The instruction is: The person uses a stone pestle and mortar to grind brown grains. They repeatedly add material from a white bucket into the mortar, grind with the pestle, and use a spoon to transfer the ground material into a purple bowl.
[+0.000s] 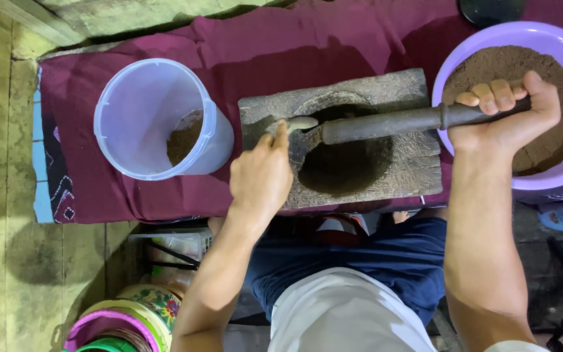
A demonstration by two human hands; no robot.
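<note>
On the far left, bare concrete floor (pixel 1 163) runs down the edge, and a maroon cloth (pixel 164 52) with a patterned blue-and-white border is spread over it. At the bottom left sits a stack of round containers (pixel 125 322) with pink, green and flower-printed rims; no labels can be read there. On the cloth stands a clear plastic tub (pixel 154 117), open at the top, with a small heap of brown powder (pixel 184 138) against its right inner wall.

Right of the tub lies a rectangular wooden mortar block (pixel 412 163) with a round hollow in its middle, dark inside. The left hand (pixel 262 176) reaches over the block's left part, fingers closed around the handle of a metal spoon (pixel 300 123), whose bowl rests at the hollow's upper left rim. A long dark wooden pestle (pixel 386 124) lies almost level across the block, its thick end at the hollow just beside the spoon.

The right hand (pixel 509 111) has its fingers wrapped tight around the pestle's thin end, above a lilac plastic basin (pixel 548 36) at the far right. The basin holds a broad mound of ground brown powder (pixel 555 150). Below the block, the person's dark blue shorts (pixel 392 261) and white shirt (pixel 346 313) fill the lower middle.
</note>
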